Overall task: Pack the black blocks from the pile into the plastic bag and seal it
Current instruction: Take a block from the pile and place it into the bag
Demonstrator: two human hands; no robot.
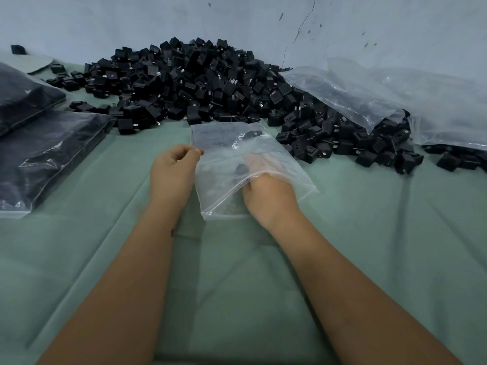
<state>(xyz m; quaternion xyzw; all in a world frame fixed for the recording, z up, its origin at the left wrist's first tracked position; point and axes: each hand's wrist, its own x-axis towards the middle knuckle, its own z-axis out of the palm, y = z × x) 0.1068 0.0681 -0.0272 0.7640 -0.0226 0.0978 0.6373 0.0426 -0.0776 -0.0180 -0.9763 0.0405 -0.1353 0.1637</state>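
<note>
A clear plastic bag (224, 143) lies on the green cloth in front of a big pile of black blocks (189, 83). My left hand (172, 169) pinches the bag's left edge between thumb and fingers. My right hand (266, 191) reaches into the bag's mouth; its fingers show blurred through the plastic. They seem curled round a black block (242, 169), though the plastic hides the grip. Another dark block (253, 133) shows at the bag's far end.
Packed bags of black blocks (44, 151) lie at the left. Loose clear bags (395, 96) are heaped at the right over more blocks (342, 138). A pale wall (237, 19) rises behind the pile. Green cloth (237, 299) covers the near surface.
</note>
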